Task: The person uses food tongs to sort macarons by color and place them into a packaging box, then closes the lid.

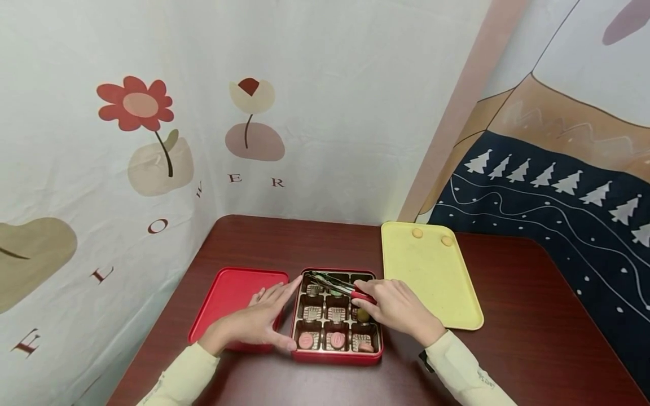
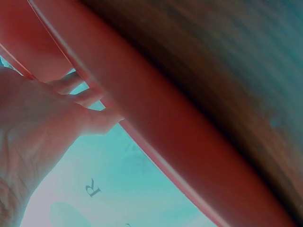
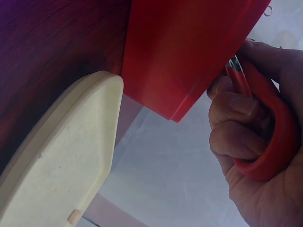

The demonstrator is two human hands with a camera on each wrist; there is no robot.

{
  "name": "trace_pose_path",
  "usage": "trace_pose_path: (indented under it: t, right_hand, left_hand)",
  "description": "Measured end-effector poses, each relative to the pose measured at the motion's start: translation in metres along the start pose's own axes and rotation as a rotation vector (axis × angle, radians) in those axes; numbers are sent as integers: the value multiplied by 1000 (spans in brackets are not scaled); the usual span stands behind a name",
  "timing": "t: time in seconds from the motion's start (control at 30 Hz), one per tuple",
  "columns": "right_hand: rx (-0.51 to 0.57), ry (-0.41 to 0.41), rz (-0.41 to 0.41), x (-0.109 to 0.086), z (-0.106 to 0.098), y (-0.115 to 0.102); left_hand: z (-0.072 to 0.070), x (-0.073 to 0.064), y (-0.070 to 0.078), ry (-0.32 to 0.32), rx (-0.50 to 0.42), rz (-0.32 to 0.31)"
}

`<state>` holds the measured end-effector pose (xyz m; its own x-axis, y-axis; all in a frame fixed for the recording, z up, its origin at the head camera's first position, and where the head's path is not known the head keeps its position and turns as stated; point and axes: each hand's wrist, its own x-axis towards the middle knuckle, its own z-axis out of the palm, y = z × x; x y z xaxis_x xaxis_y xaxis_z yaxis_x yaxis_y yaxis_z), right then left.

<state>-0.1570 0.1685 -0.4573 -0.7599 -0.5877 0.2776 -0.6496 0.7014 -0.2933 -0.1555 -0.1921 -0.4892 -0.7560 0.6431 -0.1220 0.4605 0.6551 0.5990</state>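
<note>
A red tin with a brown divided insert stands at the table's middle. My left hand spreads along its left side, fingers straight, index fingertip and thumb touching its edge. In my right hand I grip red-handled tongs, whose metal arms reach over the back row to the back-left compartment; what lies between the tips is too small to tell. Pink round sweets sit in the front compartments, the right one tilted. An olive-green round sweet lies at middle right. Something green shows under the tongs.
Left of the tin, partly beneath my left hand, lies a flat red lid. A yellow tray rests to the right, carrying two pale yellow round pieces near its far edge. Printed curtains hang behind the brown table.
</note>
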Motion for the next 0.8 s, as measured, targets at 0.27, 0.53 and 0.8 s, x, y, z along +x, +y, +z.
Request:
trace_pose_path:
  t: [0.27,0.53,0.8]
  right_hand:
    - [1,1,8,1,1,-1]
    - [-31,23,-7,-5,-1,1]
    - [-68,102,23,-14,-14,11]
  left_hand:
    - [1,-1,1,2,-1,-9]
    - [1,-1,0,-3,6,-20]
    - [1,-1,0,-1,3,-19]
